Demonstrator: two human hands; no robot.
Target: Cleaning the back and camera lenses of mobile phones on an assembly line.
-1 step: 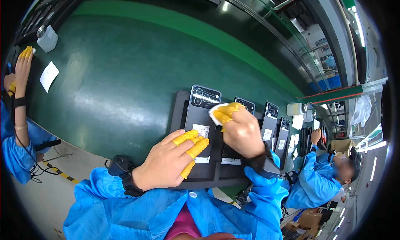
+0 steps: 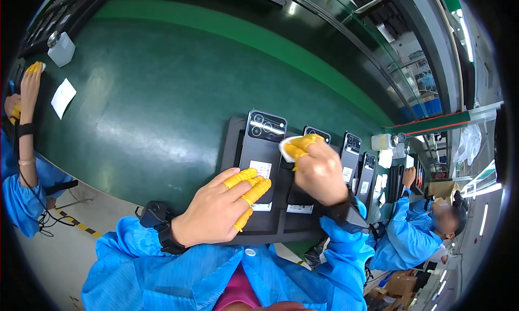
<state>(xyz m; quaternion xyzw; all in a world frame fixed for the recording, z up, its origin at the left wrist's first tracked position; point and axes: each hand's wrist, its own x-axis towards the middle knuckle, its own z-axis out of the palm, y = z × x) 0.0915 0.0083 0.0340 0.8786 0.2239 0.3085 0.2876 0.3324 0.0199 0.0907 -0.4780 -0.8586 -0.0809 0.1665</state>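
A dark smartphone (image 2: pixel 253 151) with a shiny camera block and white labels lies back up in a black tray (image 2: pixel 231 143). My left hand (image 2: pixel 219 205), yellow finger cots on several fingers, lies across its lower part with fingers stretched out. Pinched in my right hand (image 2: pixel 319 173) is a folded white wipe (image 2: pixel 286 148), above the upper part of a second smartphone (image 2: pixel 318 132) and beside the first one's camera block. That second smartphone is mostly hidden by the hand. Two more smartphones (image 2: pixel 350 157) lie further right in the row.
A white bottle (image 2: pixel 61 50) and a white paper (image 2: pixel 64 99) are on the green table (image 2: pixel 151 95) at left, near a co-worker's arm (image 2: pixel 30 103). At right are another bottle (image 2: pixel 383 142), white papers (image 2: pixel 385 158) and a second co-worker (image 2: pixel 411 235) in blue.
My right hand has shifted slightly to the right with the wipe, away from the first smartphone's camera block. My left hand has stayed in place.
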